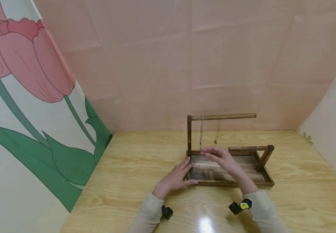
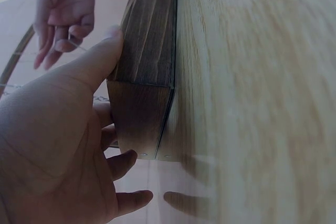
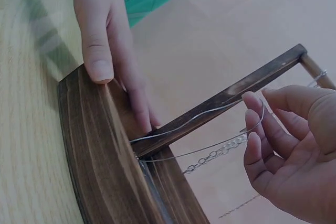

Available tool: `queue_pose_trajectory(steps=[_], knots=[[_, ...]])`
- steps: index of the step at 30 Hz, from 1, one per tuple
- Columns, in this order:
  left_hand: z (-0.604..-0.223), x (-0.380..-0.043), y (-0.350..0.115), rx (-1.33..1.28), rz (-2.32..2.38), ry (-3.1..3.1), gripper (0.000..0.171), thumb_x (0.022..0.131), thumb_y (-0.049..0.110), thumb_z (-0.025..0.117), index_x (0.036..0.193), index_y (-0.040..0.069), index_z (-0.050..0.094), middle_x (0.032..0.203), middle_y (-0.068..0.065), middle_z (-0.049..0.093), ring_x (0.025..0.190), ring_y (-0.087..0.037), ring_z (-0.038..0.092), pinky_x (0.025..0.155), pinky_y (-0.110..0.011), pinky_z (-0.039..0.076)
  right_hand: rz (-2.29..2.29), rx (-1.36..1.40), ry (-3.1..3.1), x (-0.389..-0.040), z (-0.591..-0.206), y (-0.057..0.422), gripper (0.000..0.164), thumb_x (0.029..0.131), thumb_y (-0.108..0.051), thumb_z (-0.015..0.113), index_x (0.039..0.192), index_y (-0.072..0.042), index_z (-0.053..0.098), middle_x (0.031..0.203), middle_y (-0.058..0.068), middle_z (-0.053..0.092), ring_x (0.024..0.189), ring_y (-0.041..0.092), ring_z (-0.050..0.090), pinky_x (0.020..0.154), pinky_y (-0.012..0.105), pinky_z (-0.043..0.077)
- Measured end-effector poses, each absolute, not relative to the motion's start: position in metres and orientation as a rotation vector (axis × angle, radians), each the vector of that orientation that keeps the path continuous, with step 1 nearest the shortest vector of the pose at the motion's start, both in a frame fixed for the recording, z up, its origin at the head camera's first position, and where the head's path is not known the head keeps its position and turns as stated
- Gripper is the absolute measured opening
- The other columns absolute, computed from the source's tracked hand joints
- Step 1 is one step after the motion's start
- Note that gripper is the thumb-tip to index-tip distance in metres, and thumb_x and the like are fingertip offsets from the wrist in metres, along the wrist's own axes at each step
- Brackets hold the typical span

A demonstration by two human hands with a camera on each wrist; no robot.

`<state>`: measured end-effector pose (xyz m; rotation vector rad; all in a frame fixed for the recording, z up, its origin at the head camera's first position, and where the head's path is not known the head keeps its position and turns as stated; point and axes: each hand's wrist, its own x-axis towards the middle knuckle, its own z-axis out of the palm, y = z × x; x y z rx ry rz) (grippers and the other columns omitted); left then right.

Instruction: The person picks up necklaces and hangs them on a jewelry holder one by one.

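A dark wooden jewelry stand (image 1: 214, 183) has a shallow tray, an upright post (image 1: 189, 134) at its left end and a long top bar (image 1: 232, 116). Between thumb and fingertips, my right hand (image 1: 223, 160) pinches a thin silver necklace (image 3: 184, 125), its two strands running down into the tray. From the top bar hang a silver link chain (image 1: 201, 129) and a fine gold necklace (image 1: 218, 132). At the tray's left front corner rests my left hand (image 1: 175, 178), thumb on the front wall and fingers spread over the left end.
A shorter, lower bar (image 1: 248, 148) on a post rises at the tray's right end. The stand sits on a light wooden table (image 1: 138, 155). Behind it hangs a pinkish cloth (image 1: 156, 81), and a tulip-printed sheet (image 1: 33, 61) covers the left side.
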<state>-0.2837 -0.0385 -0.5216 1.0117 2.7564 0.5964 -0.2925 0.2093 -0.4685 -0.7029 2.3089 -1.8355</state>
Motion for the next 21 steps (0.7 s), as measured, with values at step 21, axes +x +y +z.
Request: queue_pose_trajectory(steps=[21], knots=[[-0.52,-0.282,-0.038,0.997,0.609,2.751,0.082,0.087,0.067,0.038,0.15,0.019,0.017,0.157,0.003,-0.002,0.142,-0.022,0.013,0.11,-0.053,0.023,-1.863,-0.7,2.384,-0.291,-0.447,0.208,0.041,0.1,-0.027,0.043,0.128,0.001,0.05,0.124,0.007,0.056,0.102,0.026,0.052,0.08,0.028,0.048]])
